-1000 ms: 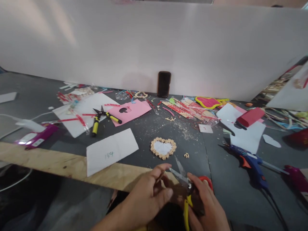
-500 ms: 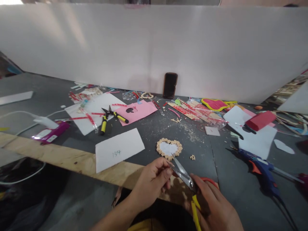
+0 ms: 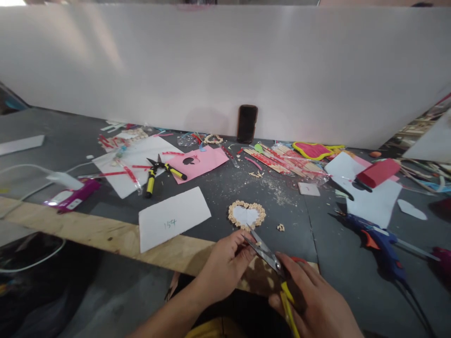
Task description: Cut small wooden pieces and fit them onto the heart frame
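Note:
My right hand (image 3: 313, 291) is closed around the handles of a pair of scissors (image 3: 269, 258) with yellow and red grips. The blades stand slightly apart and point toward my left hand (image 3: 227, 263). With thumb and fingers pinched at the blades, that hand grips something too small and hidden to make out. A tiny pale bit (image 3: 259, 243) shows by the blades. Just beyond the fingertips lies a heart-shaped ring of small wooden pieces (image 3: 260, 213) around a white paper heart (image 3: 244, 215). To its right sits a little cluster of wooden bits (image 3: 280, 227).
A white card marked 154 (image 3: 176, 216) lies left of the heart. Yellow-handled pliers (image 3: 158, 171) rest on papers behind it. A blue glue gun (image 3: 377, 239) is at right, a purple device (image 3: 75, 195) at left. A phone (image 3: 247, 123) leans on the white panel (image 3: 158, 70).
The left thumb and fingers have shifted slightly against the scissor blades, and the pale bit now shows there. The whole view has moved a little; the items on the table stay put.

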Available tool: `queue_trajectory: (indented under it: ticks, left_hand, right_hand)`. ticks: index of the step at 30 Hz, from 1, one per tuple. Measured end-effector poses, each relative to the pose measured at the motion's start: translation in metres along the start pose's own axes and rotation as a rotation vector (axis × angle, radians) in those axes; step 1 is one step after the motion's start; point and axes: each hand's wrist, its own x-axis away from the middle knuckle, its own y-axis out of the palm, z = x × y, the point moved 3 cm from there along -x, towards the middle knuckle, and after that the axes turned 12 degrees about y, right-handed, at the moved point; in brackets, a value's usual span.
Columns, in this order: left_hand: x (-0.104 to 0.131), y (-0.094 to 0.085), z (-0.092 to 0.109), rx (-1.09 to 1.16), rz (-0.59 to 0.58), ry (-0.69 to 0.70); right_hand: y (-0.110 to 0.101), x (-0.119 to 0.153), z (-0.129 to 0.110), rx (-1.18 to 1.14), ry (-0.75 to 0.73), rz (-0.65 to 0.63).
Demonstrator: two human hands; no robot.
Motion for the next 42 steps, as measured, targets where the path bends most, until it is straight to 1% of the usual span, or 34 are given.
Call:
queue_trajectory:
  ticks: [3,8,12,15,18,20,27,31,33,36,39,42]
  left_hand:
    - [0.000,0.000,-0.005,0.013,-0.011,-0.006]
    - [0.001,0.004,-0.013,0.134,0.005,-0.047]
    - [0.000,0.007,-0.011,0.224,0.007,-0.069]
    - [0.000,0.007,-0.007,0.193,-0.012,-0.070]
    - [-0.001,0.005,-0.006,0.123,-0.031,-0.056]
    - [-0.001,0.004,-0.006,0.102,-0.031,-0.058]
    - [-0.004,0.006,-0.008,0.065,0.006,-0.017]
    - [-0.008,0.005,-0.007,0.033,0.069,0.009]
    - [-0.009,0.005,-0.005,0.018,0.086,0.034]
    - [-0.010,0.007,-0.002,0.056,0.047,0.015]
    - [-0.011,0.009,0.002,0.112,-0.005,-0.003]
    - [-0.013,0.009,0.008,0.120,-0.045,0.044]
  right_hand:
    - [0.002,0.000,0.001,0.031,-0.029,0.007]
    - [-0.001,-0.001,-0.001,0.061,-0.039,-0.019]
    - [-0.004,-0.001,-0.004,0.074,-0.071,-0.028]
    - [-0.003,0.000,-0.005,0.091,-0.078,-0.024]
    - [0.002,0.003,-0.005,0.123,-0.075,-0.039]
    - [0.005,0.004,-0.004,0.153,-0.074,-0.026]
    - [0.004,-0.004,-0.001,0.218,-0.148,0.078]
    - [-0.001,-0.006,-0.002,0.231,-0.107,0.099]
    - [-0.005,-0.006,-0.004,0.222,-0.077,0.082]
    - [-0.012,-0.008,-0.008,0.203,-0.084,0.064]
    - [-0.017,-0.010,-0.012,0.209,-0.128,0.090]
    - [-0.018,-0.011,-0.015,0.216,-0.152,0.105]
